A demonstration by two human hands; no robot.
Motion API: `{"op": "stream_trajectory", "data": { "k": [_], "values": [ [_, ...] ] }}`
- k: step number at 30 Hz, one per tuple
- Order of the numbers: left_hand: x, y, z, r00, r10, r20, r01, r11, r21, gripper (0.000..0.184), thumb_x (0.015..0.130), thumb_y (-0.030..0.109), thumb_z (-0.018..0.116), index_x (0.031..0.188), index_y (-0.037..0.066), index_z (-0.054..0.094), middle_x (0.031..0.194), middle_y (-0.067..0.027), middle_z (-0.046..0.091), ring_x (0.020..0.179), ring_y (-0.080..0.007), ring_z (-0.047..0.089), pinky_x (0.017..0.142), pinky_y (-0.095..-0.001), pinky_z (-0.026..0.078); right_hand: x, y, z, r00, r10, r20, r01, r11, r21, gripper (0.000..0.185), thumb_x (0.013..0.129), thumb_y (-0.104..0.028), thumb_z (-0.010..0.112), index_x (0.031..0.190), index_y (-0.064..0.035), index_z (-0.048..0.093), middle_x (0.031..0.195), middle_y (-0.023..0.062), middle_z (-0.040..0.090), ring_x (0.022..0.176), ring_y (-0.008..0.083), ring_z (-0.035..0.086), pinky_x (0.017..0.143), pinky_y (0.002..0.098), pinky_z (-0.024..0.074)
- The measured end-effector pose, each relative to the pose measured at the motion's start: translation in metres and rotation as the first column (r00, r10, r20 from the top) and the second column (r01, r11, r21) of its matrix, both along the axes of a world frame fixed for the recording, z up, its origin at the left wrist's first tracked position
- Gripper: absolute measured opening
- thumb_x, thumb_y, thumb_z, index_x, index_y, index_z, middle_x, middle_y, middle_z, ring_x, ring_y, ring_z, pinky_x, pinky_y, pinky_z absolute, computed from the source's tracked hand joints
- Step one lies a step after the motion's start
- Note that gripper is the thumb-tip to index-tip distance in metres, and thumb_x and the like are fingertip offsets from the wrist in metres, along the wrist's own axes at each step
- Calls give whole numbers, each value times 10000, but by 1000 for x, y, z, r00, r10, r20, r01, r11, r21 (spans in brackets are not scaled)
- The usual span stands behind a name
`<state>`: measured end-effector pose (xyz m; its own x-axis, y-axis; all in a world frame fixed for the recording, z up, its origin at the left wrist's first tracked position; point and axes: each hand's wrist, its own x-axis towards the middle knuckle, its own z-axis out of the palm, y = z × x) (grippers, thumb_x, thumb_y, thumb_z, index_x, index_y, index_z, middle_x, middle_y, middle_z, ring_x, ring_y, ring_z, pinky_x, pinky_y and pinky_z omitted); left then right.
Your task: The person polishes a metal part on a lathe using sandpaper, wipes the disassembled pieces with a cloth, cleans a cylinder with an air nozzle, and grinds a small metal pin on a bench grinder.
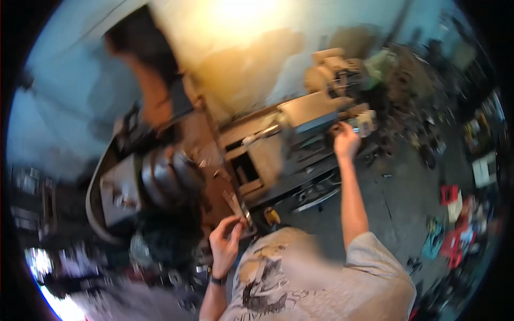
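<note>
My right hand (347, 142) is stretched forward to the far end of the workbench, its fingers closed around something small and dark that I cannot make out. Beside it stands a pale box-like container (365, 124). My left hand (226, 243) is near my body at the corner of a brown metal table (201, 136). Its thumb and fingers are bent together, and whatever is between them is too blurred to name. Just beyond those fingertips lie thin, flat light-coloured strips (232, 203).
A belt-driven machine with a ribbed round drum (171, 174) stands at the left. The workbench (300, 179) holds a grey flat-sided block (316, 124) and a metal rod (262, 134). Dark parts are piled at the back right. Red cases (456, 243) sit on the floor (383, 200).
</note>
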<state>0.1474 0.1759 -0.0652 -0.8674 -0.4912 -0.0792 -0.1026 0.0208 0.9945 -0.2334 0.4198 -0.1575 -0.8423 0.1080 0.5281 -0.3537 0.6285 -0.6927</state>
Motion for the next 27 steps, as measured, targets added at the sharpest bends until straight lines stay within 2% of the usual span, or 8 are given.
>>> {"op": "stream_trajectory", "data": {
  "k": [1,3,7,11,13,19,24,27],
  "values": [
    [7,-2,-5,999,23,27,-23,1000,6,180,975,28,566,1136,-36,615,1018,-82,697,936,-145,659,858,-281,530,38,-10,30,994,-106,30,103,992,68,187,897,-69,610,1047,-5,703,892,191,719,849,300,711,767,372,552],
    [16,-5,-16,996,68,55,-70,997,20,183,981,38,564,1139,-42,611,1021,-81,697,941,-140,661,861,-274,530,87,-17,9,967,174,186,-88,914,-396,191,983,-83,546,1092,-1,680,865,77,715,751,132,664,678,284,538],
    [34,-10,-35,991,129,26,-130,990,49,183,986,50,566,1140,-39,610,1024,-82,699,920,-129,667,846,-265,536,204,-72,4,727,595,343,-427,782,-454,181,991,-70,541,1111,-4,660,908,74,703,737,84,623,625,230,498],
    [46,-13,-37,973,229,-43,-216,957,196,171,993,44,549,1130,-35,614,1012,-95,697,888,-133,668,820,-262,540,253,-144,3,530,807,261,-813,571,-113,145,874,21,619,1005,9,679,873,127,690,737,190,680,655,281,533],
    [54,-17,-40,965,253,-61,-236,950,206,168,995,45,544,1125,-38,613,1014,-98,697,882,-131,666,814,-262,541,248,-180,-19,524,834,172,-849,528,25,145,820,16,639,961,9,675,877,187,674,779,362,666,715,395,542],
    [66,-6,-54,910,401,-101,-370,899,236,144,995,61,550,1062,-34,636,937,-77,705,828,-118,661,778,-249,542,229,-251,-61,627,645,437,-776,468,422,105,815,-13,549,855,28,637,856,241,659,816,417,666,732,485,549],
    [28,-18,-116,928,352,124,-176,707,-685,179,829,100,673,961,-15,636,898,-150,665,898,-337,632,813,-422,467,233,-272,-66,679,539,499,-723,373,581,149,839,-64,581,803,11,705,824,227,694,816,387,706,712,449,587],
    [14,-26,-140,906,394,154,-198,716,-669,182,829,106,650,972,-3,621,949,-157,638,963,-359,592,842,-463,437,232,-278,-73,685,483,546,-728,421,541,132,831,-52,601,852,16,713,885,240,692,852,390,702,717,453,588]
  ]
}}
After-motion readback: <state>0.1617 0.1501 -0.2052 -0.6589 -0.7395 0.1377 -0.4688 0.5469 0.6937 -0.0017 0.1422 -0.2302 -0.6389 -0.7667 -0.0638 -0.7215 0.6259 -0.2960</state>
